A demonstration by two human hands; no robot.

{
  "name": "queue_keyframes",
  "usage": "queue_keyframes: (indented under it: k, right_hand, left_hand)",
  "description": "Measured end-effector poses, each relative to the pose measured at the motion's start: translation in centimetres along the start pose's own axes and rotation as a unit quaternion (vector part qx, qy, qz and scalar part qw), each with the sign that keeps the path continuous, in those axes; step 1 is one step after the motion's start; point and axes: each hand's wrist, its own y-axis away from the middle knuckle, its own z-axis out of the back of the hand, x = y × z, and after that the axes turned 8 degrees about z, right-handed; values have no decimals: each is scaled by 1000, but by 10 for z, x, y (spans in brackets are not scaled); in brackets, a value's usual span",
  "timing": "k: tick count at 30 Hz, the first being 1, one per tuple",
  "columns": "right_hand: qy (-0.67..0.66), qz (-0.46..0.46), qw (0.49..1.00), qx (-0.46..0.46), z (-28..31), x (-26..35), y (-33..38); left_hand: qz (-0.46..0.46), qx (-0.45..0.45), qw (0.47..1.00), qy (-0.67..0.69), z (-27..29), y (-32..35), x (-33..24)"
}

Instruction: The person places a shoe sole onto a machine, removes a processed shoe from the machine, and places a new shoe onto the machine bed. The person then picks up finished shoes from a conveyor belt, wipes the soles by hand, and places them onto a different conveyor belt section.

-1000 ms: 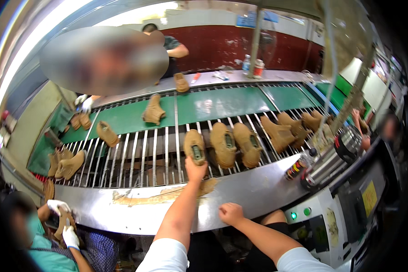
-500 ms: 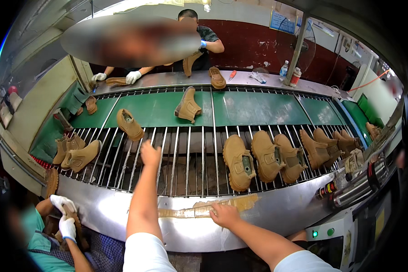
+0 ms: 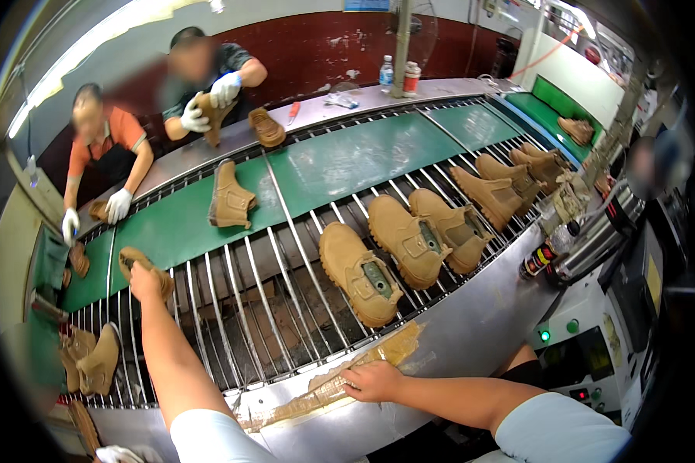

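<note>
My left hand is closed on a tan ankle boot at the border between the green belt and the metal rollers; my fingers partly cover the boot. With its fingers curled, my right hand rests on the brown tape along the steel ledge, and nothing shows in it. Another tan boot stands on the belt, farther off. To the right on the rollers is a row of several tan boots, the nearest of them a boot lying with its opening toward me.
Tan boots stand at the rollers' left end. Across the belt, a co-worker in gloves holds a boot and another person handles a brown piece. A steel flask and a control box are at right.
My left hand has reached the boot and taken hold of it. My right hand stays on the taped ledge. The view has swung to the right and tilted.
</note>
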Motion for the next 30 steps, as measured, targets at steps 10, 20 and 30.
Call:
queue_keyframes:
  k: [10,20,30]
  right_hand:
    - [-26,1,1000,-4,1,7,1]
    - [-23,-23,998,47,9,11,-1]
    - [-143,-186,971,37,44,25,53]
  left_hand:
    - [-87,-3,994,-71,-36,-41,71]
    - [-268,-127,955,22,59,89,65]
    - [-185,167,965,80,204,273,45]
